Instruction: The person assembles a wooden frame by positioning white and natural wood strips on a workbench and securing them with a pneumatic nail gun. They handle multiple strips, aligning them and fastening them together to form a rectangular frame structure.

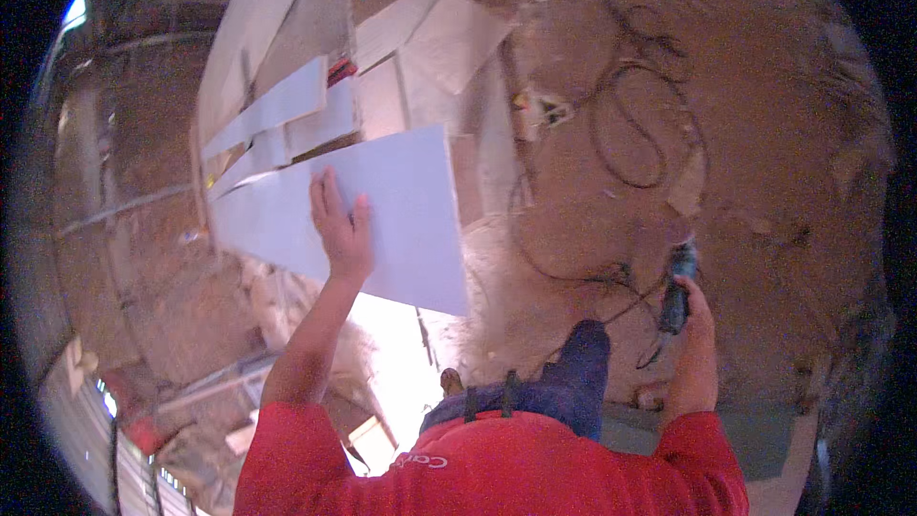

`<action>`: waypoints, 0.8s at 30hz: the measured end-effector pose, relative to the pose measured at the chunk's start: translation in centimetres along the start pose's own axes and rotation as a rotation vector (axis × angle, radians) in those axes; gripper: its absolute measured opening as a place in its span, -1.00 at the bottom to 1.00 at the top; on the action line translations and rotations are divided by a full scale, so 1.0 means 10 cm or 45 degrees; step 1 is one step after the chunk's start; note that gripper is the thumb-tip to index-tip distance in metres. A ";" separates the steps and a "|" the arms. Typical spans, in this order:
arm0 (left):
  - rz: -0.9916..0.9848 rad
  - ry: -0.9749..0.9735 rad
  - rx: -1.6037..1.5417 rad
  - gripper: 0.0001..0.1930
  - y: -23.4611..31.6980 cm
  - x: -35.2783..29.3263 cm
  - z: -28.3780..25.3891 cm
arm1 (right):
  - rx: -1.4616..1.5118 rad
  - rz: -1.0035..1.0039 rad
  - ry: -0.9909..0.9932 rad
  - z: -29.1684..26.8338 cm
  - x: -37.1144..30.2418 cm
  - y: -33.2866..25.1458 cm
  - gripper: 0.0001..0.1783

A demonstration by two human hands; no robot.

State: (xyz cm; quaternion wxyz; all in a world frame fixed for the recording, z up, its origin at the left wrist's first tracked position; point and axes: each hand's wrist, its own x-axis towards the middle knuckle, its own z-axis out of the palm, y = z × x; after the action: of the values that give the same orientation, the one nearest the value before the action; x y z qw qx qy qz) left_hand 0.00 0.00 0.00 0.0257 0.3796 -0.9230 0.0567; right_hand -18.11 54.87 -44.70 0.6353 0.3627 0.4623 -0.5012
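Observation:
A large pale board (411, 220) with straight edges lies before me, tapering toward the left. My left hand (344, 234) rests flat on its face, fingers stretched and thumb apart. Out to the right, my right hand (699, 301) is wrapped round a corded power tool (676, 301), teal at the front and black along the grip, which looks like an angle grinder. The tool points away from me, and its front end is blurred. It is well apart from the board.
Further pale board pieces (306, 100) lie overlapped beyond the large one, with a red item (341, 70) among them. Loose flat offcuts (454, 38) are scattered behind. A dark cable (611, 143) loops across the brown dirt floor (764, 134). A small pale object (549, 113) lies near the cable.

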 end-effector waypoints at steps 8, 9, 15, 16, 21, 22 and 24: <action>-0.027 0.006 -0.468 -0.26 -0.08 -0.03 0.75 | -1.241 -0.287 0.437 -0.14 2.45 -0.61 -0.37; -0.030 -0.004 -0.482 -0.26 -0.10 -0.01 0.76 | -1.364 -0.315 0.485 -0.05 2.67 -0.70 -0.35; -0.086 -0.040 -0.365 -0.25 0.03 -0.07 0.48 | -1.377 -0.246 0.037 1.07 3.57 -1.13 -0.16; -0.086 -0.055 -0.361 -0.25 0.04 -0.04 0.47 | -1.422 -0.230 0.049 1.14 3.75 -1.15 -0.12; -0.045 -0.120 -0.365 -0.24 0.12 0.12 0.62 | -1.420 -0.479 0.408 1.17 4.40 -0.79 -0.09; -0.053 -0.117 -0.353 -0.24 0.12 0.10 0.59 | -1.403 -0.511 0.390 1.21 4.41 -0.78 -0.13; -0.065 -0.109 -0.339 -0.24 0.12 0.08 0.55 | -1.469 -0.493 0.399 1.15 4.38 -0.83 -0.20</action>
State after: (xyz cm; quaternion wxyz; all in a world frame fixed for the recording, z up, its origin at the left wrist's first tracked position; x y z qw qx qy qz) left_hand -1.44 -0.39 -5.47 0.0378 0.3983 -0.9127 -0.0833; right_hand -20.53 29.08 -82.80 0.5512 -0.0596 0.8032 -0.2181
